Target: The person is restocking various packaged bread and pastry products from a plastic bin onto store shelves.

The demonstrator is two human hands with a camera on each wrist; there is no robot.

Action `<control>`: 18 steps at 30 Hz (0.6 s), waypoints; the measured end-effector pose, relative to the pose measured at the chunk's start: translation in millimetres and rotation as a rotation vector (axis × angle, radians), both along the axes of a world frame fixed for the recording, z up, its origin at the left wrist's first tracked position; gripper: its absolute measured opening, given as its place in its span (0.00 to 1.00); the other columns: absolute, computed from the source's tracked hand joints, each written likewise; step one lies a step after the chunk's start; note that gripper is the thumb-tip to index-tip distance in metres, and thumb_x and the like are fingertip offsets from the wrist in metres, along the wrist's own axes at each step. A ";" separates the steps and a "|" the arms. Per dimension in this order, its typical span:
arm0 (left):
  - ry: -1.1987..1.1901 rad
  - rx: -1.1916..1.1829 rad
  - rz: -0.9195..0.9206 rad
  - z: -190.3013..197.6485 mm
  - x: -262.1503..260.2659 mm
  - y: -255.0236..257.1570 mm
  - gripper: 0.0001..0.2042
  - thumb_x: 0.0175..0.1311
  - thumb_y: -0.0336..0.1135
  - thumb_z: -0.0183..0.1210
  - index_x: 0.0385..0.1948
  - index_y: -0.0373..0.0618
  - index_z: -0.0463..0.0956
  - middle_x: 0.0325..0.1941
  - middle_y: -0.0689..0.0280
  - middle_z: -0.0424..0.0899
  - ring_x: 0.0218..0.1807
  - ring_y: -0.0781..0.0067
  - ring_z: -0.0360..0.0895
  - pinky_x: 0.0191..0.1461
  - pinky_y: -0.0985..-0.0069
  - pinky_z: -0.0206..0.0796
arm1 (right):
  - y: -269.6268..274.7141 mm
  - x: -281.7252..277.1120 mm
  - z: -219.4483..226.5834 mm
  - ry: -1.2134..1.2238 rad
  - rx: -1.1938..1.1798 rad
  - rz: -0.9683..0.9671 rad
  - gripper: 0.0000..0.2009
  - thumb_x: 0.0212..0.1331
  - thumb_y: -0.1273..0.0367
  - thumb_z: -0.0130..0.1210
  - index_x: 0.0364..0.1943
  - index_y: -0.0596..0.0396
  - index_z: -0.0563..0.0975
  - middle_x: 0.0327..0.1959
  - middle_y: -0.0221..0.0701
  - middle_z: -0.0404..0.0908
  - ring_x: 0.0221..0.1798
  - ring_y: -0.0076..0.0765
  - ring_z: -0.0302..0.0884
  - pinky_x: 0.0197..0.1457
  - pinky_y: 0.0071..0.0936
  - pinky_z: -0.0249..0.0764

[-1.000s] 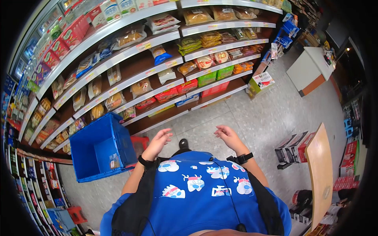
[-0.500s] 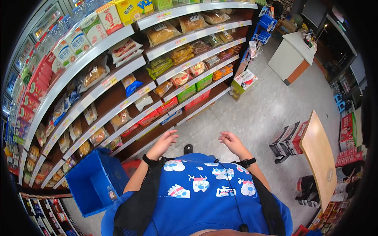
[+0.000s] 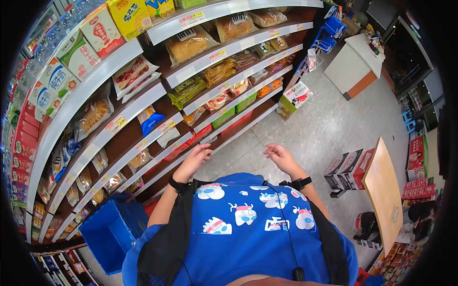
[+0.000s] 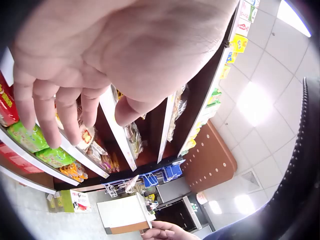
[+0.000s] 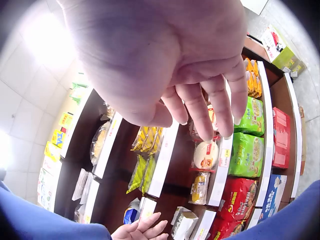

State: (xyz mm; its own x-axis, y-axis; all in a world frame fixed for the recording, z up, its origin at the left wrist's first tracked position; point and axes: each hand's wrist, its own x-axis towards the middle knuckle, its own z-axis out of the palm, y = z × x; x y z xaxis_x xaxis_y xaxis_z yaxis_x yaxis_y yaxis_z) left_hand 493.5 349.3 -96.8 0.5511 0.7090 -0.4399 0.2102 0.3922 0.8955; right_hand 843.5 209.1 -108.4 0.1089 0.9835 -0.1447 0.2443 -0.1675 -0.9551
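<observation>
My left hand [image 3: 193, 162] is held out in front of the blue shirt, fingers loosely bent and nothing in it. Across from it, my right hand [image 3: 283, 159] hangs in the air, also holding nothing. Both wear black wrist straps. Nearest the left hand is the shelf unit with bagged bread [image 3: 188, 45], a blue-ended packet [image 3: 151, 120] and green packets [image 3: 186, 91]. In the left wrist view the palm and relaxed fingers [image 4: 67, 107] overlap the shelves. The right wrist view shows the other palm, with green noodle-style packs [image 5: 246, 155] and red packs [image 5: 239, 199] beyond.
A blue crate [image 3: 110, 233] stands at the lower left beside the shelves. Drink cartons [image 3: 99, 31] line the top shelf. To the right are a wooden tabletop [image 3: 383, 195] and boxes [image 3: 350, 169]. A white counter [image 3: 353, 62] and a green-white carton [image 3: 295, 100] stand farther back.
The view has turned and come closer to the shelves, which look larger; the blue crate has shifted lower in view. Both hands stay raised and empty.
</observation>
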 end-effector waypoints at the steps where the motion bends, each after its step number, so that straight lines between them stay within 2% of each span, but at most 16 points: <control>1: 0.001 -0.003 0.005 -1.3 0.0 0.9 0.21 0.71 0.44 0.49 0.63 0.49 0.65 0.57 0.67 0.77 0.51 0.76 0.73 0.58 0.76 0.64 | 2.4 1.6 1.1 0.001 -0.003 0.005 0.17 0.64 0.72 0.50 0.56 0.60 0.72 0.44 0.33 0.82 0.44 0.28 0.79 0.49 0.25 0.74; 7: 0.053 -0.018 0.053 -4.2 10.0 -2.3 0.23 0.69 0.45 0.50 0.63 0.48 0.66 0.56 0.68 0.77 0.51 0.76 0.73 0.56 0.76 0.62 | 17.3 19.4 -1.7 -0.010 -0.073 0.051 0.17 0.64 0.72 0.50 0.57 0.60 0.72 0.44 0.34 0.82 0.45 0.28 0.79 0.51 0.25 0.74; 13: 0.050 0.000 0.164 -3.5 44.8 -11.3 0.22 0.70 0.46 0.50 0.63 0.49 0.67 0.56 0.69 0.78 0.50 0.77 0.73 0.56 0.76 0.62 | 51.7 58.1 -11.2 0.154 -0.082 0.160 0.17 0.64 0.71 0.50 0.57 0.60 0.72 0.46 0.33 0.81 0.46 0.28 0.78 0.50 0.24 0.74; 18: 0.083 -0.039 0.268 -11.5 95.1 -31.4 0.21 0.70 0.46 0.50 0.62 0.51 0.68 0.55 0.70 0.79 0.50 0.77 0.74 0.54 0.76 0.61 | 66.8 119.6 -10.8 0.017 -0.060 0.250 0.17 0.64 0.71 0.51 0.57 0.60 0.72 0.45 0.33 0.81 0.46 0.29 0.78 0.50 0.25 0.74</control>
